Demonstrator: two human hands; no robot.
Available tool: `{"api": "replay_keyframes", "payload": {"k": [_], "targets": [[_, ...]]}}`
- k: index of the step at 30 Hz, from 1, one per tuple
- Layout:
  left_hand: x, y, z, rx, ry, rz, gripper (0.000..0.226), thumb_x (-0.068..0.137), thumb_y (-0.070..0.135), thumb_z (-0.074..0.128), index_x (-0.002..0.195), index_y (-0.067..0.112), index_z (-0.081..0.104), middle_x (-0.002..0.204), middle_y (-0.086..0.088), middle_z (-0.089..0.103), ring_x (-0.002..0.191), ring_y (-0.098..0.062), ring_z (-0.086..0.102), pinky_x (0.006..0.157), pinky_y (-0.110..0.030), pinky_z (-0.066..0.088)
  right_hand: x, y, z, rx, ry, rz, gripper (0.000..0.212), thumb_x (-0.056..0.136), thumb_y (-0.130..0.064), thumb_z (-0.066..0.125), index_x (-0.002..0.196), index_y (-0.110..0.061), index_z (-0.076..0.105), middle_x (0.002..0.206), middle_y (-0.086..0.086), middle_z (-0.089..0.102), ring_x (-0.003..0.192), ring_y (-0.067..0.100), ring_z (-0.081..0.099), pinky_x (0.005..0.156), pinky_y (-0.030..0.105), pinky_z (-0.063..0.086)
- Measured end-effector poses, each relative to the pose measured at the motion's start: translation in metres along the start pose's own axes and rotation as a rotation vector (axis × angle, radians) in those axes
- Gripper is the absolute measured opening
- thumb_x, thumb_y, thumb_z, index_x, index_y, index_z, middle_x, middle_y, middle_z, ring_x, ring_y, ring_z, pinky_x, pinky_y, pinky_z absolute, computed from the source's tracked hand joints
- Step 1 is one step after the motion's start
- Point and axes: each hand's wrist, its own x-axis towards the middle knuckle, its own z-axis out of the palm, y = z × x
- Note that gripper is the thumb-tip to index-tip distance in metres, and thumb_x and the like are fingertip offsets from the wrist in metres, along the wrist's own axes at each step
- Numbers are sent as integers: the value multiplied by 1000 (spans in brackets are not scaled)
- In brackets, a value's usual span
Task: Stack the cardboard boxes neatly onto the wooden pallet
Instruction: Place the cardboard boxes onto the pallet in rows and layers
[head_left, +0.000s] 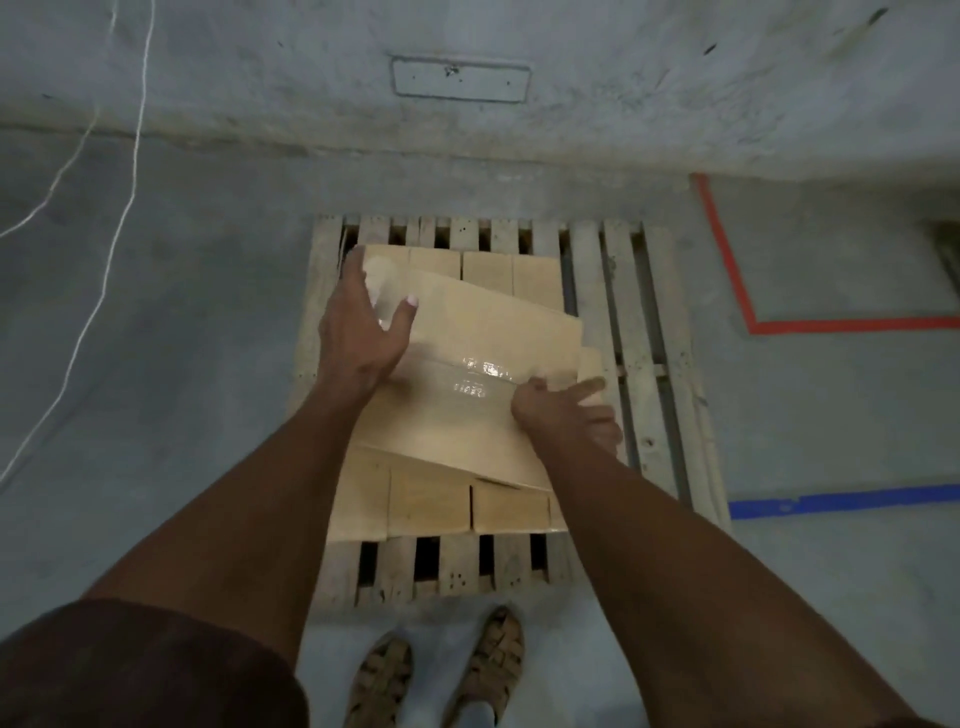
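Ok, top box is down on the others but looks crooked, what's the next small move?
Probably twist the top box clockwise until its edges line up with the boxes below. It sits skewed across them, overhanging to the right, with the left hand on its far left corner and the right hand on its near right edge.

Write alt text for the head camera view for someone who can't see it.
Two bare hands, left hand and right hand, press a taped cardboard box, turned askew, onto a layer of boxes on a wooden pallet. Sandalled feet stand on the grey concrete floor.
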Motion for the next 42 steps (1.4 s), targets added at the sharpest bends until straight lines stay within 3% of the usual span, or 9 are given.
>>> {"api": "replay_keyframes", "payload": {"k": [2,6,10,16,23,28,30,37,42], "targets": [[10,0,5,193,148,-89,80,92,45,60,158,16,24,155,-13,42,139,-34,43,112,-53,32,-8,-8,-4,-15,75,-199,92,98,-46,49,158,-25,-17,167,19,-9,152,45,-1,120,60,8],[-10,17,19,8,363,-1013,86,94,45,52,161,11,10,165,-24,8,152,-48,6,117,-64,3,0,-28,-10,36,144,-502,103,84,-26,67,159,-34,-4,168,8,-7,153,39,2,119,58,15],[-39,27,42,-187,322,-1227,93,95,37,55,161,13,-7,162,-33,-1,144,-51,27,118,-53,17,20,-43,-24,-58,3,-633,87,90,-40,58,160,-26,9,168,5,8,154,36,8,119,59,16],[-58,16,45,15,224,-892,94,95,36,58,160,12,-4,151,-23,25,115,-44,56,99,-47,44,14,-26,-28,1,24,-295,71,93,-53,45,149,-8,40,155,14,30,139,35,33,112,47,32],[-40,-3,11,-37,299,-170,63,89,-11,47,149,8,37,132,-17,53,111,-30,57,87,-19,36,-2,-10,17,587,-161,107,75,94,-57,41,141,1,46,138,21,54,123,39,54,107,52,44],[-44,2,16,300,72,-660,68,93,12,62,151,14,27,155,-15,33,143,-39,33,118,-58,21,-18,-19,24,637,-217,13,63,100,-47,35,151,-10,34,150,19,42,134,39,44,114,52,35],[-48,-8,12,188,20,-816,62,98,31,56,150,9,31,154,-19,37,142,-40,36,116,-56,27,-18,-15,29,638,-241,-33,64,99,-50,33,152,-15,32,150,18,43,133,39,45,112,54,37],[-36,7,-29,262,-209,-623,30,94,25,53,113,6,65,122,-15,65,107,-31,63,81,-35,45,-30,-7,5,752,-179,-67,83,86,-72,42,134,-5,56,123,15,62,107,36,60,99,50,51],[4,65,-71,446,-76,-435,16,91,32,63,92,16,59,92,-5,56,84,-22,54,70,-31,41,-41,-28,-52,804,4,-248,84,71,-79,35,110,-11,67,100,9,69,90,32,65,89,51,56]]}}
